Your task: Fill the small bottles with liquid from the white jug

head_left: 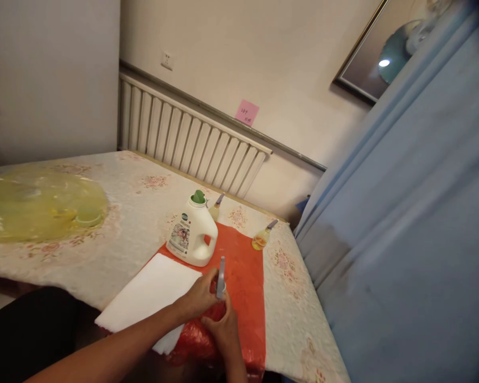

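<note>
Above the near part of the red plastic sheet (247,298), both my hands meet at a small bottle with a grey pump or spray top (221,279). My left hand (199,295) has its fingers closed at the top, near the bottle's neck. Lower down, my right hand (224,327) is wrapped round the body, which is mostly hidden. Just beyond them stands a white detergent jug (195,234) with a handle and a green piece (198,197) at its mouth. White paper (151,290) lies under my left forearm.
A similar bottle with yellowish liquid (260,239) stands right of the red sheet; another (215,211) is partly behind the jug. A yellow plastic bag (43,202) lies at left on the flowered tablecloth (131,213). A blue curtain (399,239) hangs at right; a radiator (183,133) is behind.
</note>
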Demonstrator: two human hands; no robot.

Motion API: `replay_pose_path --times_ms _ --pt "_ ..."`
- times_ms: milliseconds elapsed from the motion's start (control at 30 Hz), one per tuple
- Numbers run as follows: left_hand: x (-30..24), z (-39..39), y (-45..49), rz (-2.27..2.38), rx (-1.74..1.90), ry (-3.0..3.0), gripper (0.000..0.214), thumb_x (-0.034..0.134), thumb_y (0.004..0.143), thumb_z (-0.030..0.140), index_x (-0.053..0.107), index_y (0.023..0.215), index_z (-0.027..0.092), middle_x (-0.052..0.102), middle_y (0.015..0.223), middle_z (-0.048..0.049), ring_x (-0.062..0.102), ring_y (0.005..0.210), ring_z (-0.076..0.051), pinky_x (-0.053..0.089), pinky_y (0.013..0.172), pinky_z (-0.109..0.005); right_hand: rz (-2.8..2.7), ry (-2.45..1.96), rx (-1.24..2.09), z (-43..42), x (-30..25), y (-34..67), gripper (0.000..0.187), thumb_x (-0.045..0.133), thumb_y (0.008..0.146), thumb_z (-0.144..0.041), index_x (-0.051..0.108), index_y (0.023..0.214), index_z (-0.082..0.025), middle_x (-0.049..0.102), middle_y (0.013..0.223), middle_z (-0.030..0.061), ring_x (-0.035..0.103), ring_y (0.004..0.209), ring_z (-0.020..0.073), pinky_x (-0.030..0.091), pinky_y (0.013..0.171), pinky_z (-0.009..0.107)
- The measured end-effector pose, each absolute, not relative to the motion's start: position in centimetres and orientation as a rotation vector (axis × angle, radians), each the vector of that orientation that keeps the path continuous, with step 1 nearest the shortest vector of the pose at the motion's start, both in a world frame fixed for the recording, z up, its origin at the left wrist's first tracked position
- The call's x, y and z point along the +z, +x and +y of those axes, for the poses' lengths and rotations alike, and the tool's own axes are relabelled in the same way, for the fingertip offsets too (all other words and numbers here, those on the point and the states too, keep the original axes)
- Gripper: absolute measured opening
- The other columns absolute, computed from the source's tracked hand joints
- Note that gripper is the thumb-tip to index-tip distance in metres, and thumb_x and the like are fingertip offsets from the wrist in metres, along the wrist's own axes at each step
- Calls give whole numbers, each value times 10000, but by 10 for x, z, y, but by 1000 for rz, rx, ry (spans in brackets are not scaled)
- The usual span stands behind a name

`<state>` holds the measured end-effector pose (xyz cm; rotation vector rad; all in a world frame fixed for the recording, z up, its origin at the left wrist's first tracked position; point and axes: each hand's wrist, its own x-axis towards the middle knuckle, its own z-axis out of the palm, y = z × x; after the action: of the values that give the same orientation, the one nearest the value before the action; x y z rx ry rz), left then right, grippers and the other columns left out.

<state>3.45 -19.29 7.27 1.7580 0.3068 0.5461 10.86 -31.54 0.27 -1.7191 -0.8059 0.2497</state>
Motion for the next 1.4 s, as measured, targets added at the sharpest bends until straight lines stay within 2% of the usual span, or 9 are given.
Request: replay_pose_path --times_ms 200,367,733,833,933,1067,1167,1400 --pt "86 -194 28 267 564 1629 317 686 673 274 564 954 192 591 814 18 534 788 -171 444 733 -285 -762 -1736 276 -316 1 107 749 779 510 -118 633 1241 -182 706 1219 89 597 1230 324 478 1047 414" --pt "106 -194 24 213 553 1642 273 667 713 290 524 919 184 561 831 15 522 796 -164 434 748 -288 -735 -1766 290 -315 -1 108 844 769 507 -106 575 1327 -162 647 1320 117 569 1270 321 435 1094 436" --pt "130 -184 18 240 724 1687 211 592 809 325 489 929 185 473 778 46 445 715 -129 385 670 -250 -741 -1803 317 -316 -14 114 897 806 520 -162 531 1373 -137 583 1392 149 523 1314 336 409 1112 471" --pt "138 -187 13 215 669 1735 185 584 796 306 481 898 191 465 760 52 443 703 -129 377 661 -248 -736 -1790 302 -315 -17 115 886 807 518 -167 542 1364 -145 594 1382 140 528 1310 335 409 1112 469" --pt "145 -188 10 161 615 1782 179 587 780 292 493 892 189 483 770 48 457 717 -134 383 674 -250 -748 -1766 320 -315 -15 115 889 798 520 -162 537 1370 -159 601 1378 127 529 1311 323 411 1113 454" --pt "150 -184 8 249 742 1738 181 564 822 313 501 939 190 511 803 36 472 756 -143 406 703 -257 -710 -1789 320 -316 -11 113 887 801 501 -166 556 1353 -164 599 1381 126 530 1310 331 417 1110 448" --pt "146 -180 7 209 659 1750 190 604 815 323 531 930 191 527 791 36 483 740 -140 415 687 -255 -712 -1796 289 -316 -8 111 870 810 492 -170 577 1330 -172 624 1352 118 545 1295 334 425 1103 447" --pt "122 -150 -2 301 723 1084 479 711 783 493 551 1106 176 661 980 -50 644 908 -216 511 817 -354 -687 -1827 276 -314 -4 108 847 790 483 -143 598 1308 -165 636 1333 124 560 1279 341 430 1100 450"
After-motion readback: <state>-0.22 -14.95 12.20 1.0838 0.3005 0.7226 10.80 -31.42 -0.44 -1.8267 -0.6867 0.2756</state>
